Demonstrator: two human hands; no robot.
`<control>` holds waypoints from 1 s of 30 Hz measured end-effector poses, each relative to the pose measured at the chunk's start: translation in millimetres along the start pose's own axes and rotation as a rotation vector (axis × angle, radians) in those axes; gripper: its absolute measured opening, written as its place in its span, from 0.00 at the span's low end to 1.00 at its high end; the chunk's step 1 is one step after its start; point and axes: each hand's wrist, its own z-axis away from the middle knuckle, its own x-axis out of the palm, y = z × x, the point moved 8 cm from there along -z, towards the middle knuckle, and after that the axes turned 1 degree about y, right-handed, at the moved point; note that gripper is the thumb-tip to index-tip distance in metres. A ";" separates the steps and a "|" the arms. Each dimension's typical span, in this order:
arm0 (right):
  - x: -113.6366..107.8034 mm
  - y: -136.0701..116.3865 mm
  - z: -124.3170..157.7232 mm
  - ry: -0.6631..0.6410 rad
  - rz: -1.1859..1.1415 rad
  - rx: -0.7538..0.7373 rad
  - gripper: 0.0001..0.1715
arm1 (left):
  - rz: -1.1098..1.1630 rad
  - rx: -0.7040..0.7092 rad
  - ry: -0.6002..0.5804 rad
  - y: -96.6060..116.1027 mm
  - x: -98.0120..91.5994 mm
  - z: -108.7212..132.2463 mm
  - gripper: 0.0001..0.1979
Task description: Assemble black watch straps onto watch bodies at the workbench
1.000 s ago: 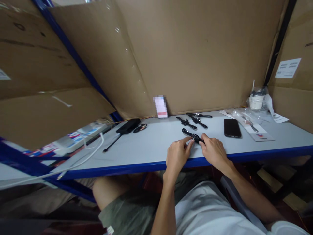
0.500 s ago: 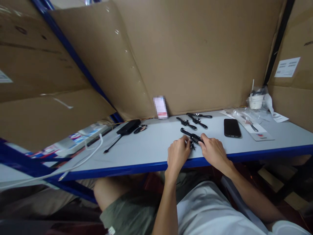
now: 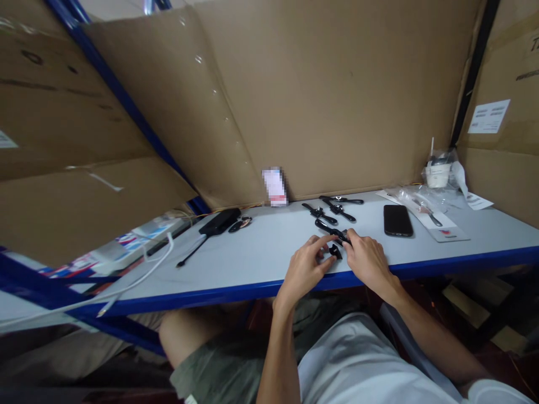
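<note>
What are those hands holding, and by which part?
The right hand holds a long, slim black tool by its near, right-hand end. The left hand is at a small black angular piece; whether that is held cannot be told.

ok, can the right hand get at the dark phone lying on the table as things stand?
Probably yes: the phone lies close beyond the right hand, with bare tabletop between and nothing on top. But that hand grips the black tool, so it would likely need to let go first.

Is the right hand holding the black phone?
No, the right hand holds a black tool, while the black phone lies apart from it on the table.
</note>
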 end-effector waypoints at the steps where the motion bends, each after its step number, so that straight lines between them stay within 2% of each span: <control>1: -0.7 1.6 -0.2 0.008 -0.018 0.006 0.11 | -0.022 0.013 -0.022 0.9 1.4 0.0 0.20; 3: -1.0 4.1 -0.4 0.010 -0.043 0.016 0.10 | -0.075 0.007 -0.027 1.2 3.3 -0.9 0.20; 8: -1.9 8.2 -0.5 0.009 -0.091 0.052 0.10 | -0.129 -0.020 0.045 2.0 2.7 -1.4 0.20; 11: -6.2 13.8 -0.3 0.078 -0.187 0.090 0.11 | -0.107 0.015 0.012 5.3 3.5 -1.0 0.19; 14: -11.8 18.2 -0.2 0.177 -0.405 0.050 0.10 | -0.116 0.040 -0.032 7.9 5.6 -2.3 0.15; 17: -17.1 27.7 0.7 0.256 -0.572 0.012 0.11 | -0.164 -0.001 0.000 5.4 6.1 -5.2 0.13; 20: -19.6 43.1 1.8 0.287 -0.502 0.060 0.09 | -0.237 -0.080 0.045 -1.2 6.1 -8.8 0.12; 23: -18.2 53.3 2.6 0.260 -0.367 0.121 0.06 | -0.304 -0.169 0.070 -9.9 2.6 -14.6 0.13; 27: -12.2 48.0 2.6 0.151 -0.257 0.114 0.07 | -0.277 -0.269 0.103 -22.2 -7.5 -26.9 0.13; 30: -11.0 43.7 3.1 0.107 -0.197 0.126 0.07 | -0.226 -0.278 0.110 -28.1 -12.3 -37.1 0.12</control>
